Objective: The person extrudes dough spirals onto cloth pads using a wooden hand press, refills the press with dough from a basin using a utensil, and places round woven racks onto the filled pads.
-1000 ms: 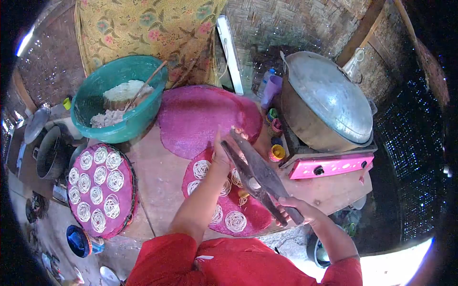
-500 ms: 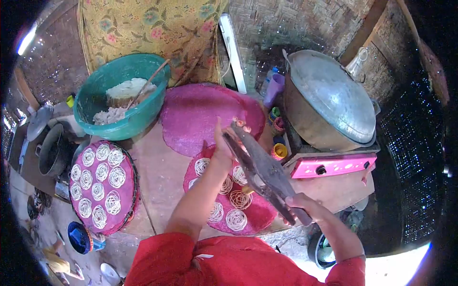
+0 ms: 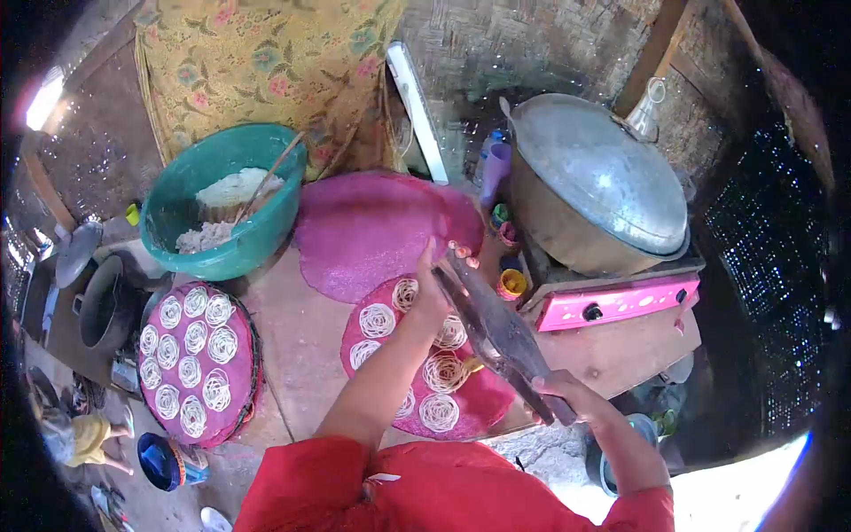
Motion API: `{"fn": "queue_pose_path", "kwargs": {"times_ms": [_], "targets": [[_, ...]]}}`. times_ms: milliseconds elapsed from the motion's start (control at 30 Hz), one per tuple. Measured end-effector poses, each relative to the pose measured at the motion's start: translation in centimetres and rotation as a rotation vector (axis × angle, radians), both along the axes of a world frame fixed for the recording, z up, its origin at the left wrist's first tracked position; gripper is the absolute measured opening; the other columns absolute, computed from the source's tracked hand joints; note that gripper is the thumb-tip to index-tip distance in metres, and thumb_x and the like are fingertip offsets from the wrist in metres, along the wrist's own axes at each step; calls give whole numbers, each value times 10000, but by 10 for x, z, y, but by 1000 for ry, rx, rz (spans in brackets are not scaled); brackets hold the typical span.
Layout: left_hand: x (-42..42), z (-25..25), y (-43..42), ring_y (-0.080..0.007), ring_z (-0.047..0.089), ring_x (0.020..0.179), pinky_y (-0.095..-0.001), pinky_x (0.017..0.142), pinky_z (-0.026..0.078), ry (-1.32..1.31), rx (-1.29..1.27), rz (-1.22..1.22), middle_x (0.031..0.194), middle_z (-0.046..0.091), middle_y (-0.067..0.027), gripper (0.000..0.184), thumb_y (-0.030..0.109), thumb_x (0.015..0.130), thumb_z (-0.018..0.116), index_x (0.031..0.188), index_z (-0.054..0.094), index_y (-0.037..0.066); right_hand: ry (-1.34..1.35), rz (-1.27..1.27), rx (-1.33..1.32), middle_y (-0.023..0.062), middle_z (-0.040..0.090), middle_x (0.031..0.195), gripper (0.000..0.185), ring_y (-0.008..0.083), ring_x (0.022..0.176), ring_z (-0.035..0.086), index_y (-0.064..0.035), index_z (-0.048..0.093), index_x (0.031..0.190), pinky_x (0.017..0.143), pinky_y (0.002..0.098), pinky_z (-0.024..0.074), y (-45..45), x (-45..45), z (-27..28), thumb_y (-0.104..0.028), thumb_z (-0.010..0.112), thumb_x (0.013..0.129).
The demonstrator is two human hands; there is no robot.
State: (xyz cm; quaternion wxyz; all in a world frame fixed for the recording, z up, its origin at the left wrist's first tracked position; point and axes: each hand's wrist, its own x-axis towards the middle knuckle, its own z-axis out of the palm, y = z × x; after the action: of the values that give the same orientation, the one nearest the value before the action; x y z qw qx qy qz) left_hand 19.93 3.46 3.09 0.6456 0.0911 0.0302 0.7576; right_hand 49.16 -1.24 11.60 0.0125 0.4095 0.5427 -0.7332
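Observation:
A dark wooden two-handled press [image 3: 501, 332] is held slantwise over the front pink round mat [image 3: 479, 412]. My left hand [image 3: 434, 277] wraps round its far end, with fingertips showing at the far side. My right hand [image 3: 567, 395] grips the near end. Below the press, a brass-coloured piece [image 3: 473, 364] shows beside a yellowish noodle nest [image 3: 446, 372]. Several paler noodle nests [image 3: 439, 412] lie around it, some partly hidden by my left forearm. The press's two wooden bars lie close together.
To the left, another pink round mat [image 3: 197, 362] bears several nests. A green basin [image 3: 222, 257] holds white dough and a stick. Behind lies a bare pink mat [image 3: 372, 226]. A large lidded pot [image 3: 603, 177] stands on a pink-fronted stove [image 3: 620, 307] at right. Another person [image 3: 89, 439] is at lower left.
The view has shifted a little. The press and both hands have moved slightly, and the brass-coloured piece now sits further right of the yellowish nest. More of the other person shows.

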Motion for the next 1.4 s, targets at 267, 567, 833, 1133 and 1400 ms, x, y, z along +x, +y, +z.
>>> {"fn": "queue_pose_path", "kwargs": {"times_ms": [267, 567, 833, 1133, 1400], "targets": [[-13, -17, -44, -201, 557, 907, -331, 792, 446, 1622, -411, -425, 969, 629, -73, 543, 531, 901, 372, 1159, 564, 93, 169, 0, 74, 40, 561, 684, 379, 132, 551, 557, -23, 573, 902, 483, 261, 436, -8, 19, -11, -382, 638, 802], [27, -41, -83, -175, 549, 990, -316, 830, 434, 1673, -639, -551, 1104, 595, -93, 423, 353, 966, 330, 1138, 544, 31, 180, 11, 184, 48, 583, 742, 345, 124, 612, 559, -11, 584, 915, 548, 269, 452, -8, 16, -39, -319, 659, 780], [23, -67, -74, -196, 606, 896, -320, 782, 470, 1575, -442, -421, 925, 662, -116, 426, 364, 967, 353, 1020, 589, 14, 194, -8, 331, 11, 566, 722, 338, 93, 639, 522, -26, 591, 876, 569, 262, 418, -4, 9, -45, -352, 651, 805], [12, -36, -143, -278, 478, 956, -431, 868, 366, 2653, 189, 274, 1328, 421, -88, 561, 438, 840, 546, 1240, 501, 47, 233, -95, 324, 24, 574, 726, 358, 95, 604, 519, -7, 587, 961, 531, 258, 413, -9, 23, -49, -324, 650, 806], [-6, -1, -145, -335, 443, 1127, -437, 981, 330, 2229, -22, 306, 1294, 438, -180, 724, 267, 710, 730, 1310, 394, 37, 177, 78, 333, 48, 587, 723, 436, 112, 585, 561, 26, 556, 1033, 530, 249, 447, -39, -24, 7, -335, 661, 812]]}}
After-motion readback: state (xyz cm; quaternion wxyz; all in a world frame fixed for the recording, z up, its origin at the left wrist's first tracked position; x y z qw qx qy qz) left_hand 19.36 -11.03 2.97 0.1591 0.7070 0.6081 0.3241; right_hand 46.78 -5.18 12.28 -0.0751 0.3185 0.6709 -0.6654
